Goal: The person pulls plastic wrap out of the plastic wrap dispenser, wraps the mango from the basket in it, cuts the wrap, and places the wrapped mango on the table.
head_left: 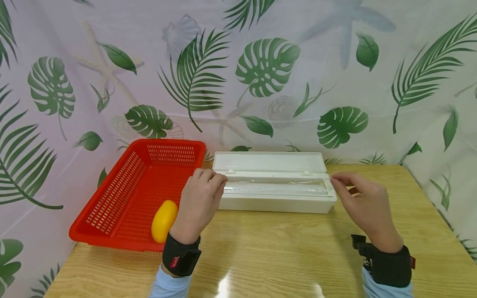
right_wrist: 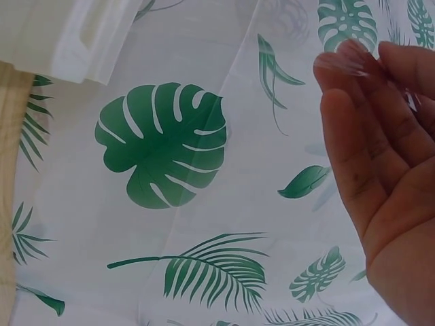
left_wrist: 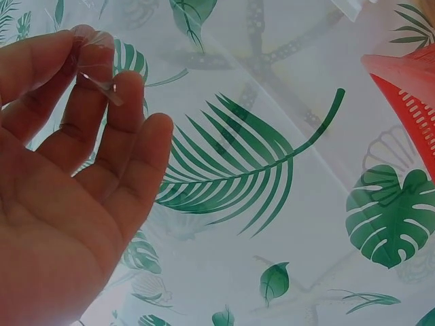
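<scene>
A white cling film dispenser box lies lengthwise on the table, its lid raised at the back. Inside it is a roll of clear cling film. At the box's left end, my left hand pinches a corner of the film between thumb and fingers. My right hand pinches the film at the right end. Crumpled film shows at the left fingertips in the left wrist view, and clear film lies over the right fingertips in the right wrist view.
A red plastic basket stands on the left, partly behind my left hand. In its front corner lies a yellow mango-like fruit. The wooden table meets a leaf-patterned cloth at the back and sides.
</scene>
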Available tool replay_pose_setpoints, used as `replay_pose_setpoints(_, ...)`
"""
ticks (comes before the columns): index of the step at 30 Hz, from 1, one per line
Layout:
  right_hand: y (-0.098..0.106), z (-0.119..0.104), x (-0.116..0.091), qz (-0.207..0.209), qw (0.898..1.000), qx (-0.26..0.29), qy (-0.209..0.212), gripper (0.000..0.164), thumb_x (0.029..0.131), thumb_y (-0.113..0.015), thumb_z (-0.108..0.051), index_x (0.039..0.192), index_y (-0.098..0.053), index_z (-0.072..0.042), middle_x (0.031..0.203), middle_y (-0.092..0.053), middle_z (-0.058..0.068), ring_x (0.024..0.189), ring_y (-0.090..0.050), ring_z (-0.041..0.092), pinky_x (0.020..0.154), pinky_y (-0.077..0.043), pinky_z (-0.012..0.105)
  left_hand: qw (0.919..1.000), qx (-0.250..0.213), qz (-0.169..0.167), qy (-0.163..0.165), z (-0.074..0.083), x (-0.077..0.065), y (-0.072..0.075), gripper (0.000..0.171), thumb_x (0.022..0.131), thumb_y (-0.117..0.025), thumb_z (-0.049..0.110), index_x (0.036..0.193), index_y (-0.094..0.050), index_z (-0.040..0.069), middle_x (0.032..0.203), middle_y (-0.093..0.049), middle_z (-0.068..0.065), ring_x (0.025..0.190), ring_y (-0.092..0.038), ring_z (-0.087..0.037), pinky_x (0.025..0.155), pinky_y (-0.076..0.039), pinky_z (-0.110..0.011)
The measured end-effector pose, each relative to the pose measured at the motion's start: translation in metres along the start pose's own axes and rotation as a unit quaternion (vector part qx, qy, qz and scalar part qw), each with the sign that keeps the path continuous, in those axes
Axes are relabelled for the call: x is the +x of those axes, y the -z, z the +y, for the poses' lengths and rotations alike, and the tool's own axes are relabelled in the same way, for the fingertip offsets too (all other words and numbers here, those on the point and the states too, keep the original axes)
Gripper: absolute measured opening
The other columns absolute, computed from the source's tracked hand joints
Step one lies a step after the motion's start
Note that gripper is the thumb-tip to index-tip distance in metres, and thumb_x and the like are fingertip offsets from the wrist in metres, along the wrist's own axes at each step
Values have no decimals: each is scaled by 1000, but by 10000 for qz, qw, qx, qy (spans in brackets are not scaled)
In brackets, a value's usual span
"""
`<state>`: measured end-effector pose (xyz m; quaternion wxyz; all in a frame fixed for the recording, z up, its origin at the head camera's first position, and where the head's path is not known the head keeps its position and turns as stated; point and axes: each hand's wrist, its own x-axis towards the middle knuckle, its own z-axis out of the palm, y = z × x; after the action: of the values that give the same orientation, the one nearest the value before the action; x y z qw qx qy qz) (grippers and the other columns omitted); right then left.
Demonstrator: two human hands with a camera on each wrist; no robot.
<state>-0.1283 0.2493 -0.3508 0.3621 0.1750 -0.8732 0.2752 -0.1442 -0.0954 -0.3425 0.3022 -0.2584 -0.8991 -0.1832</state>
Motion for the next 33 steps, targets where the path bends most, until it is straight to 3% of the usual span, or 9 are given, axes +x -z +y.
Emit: replay_pose_setpoints(33, 7, -9, 1, 233, 9996, 125, 53, 20, 72, -72, 1, 92, -70, -3, 81, -72, 12, 69, -60, 11, 61, -43, 6, 10000, -27, 3, -46, 4, -1, 11, 10, 80, -69, 10, 89, -67, 9, 82, -62, -8, 81, -49, -26, 62, -47, -37)
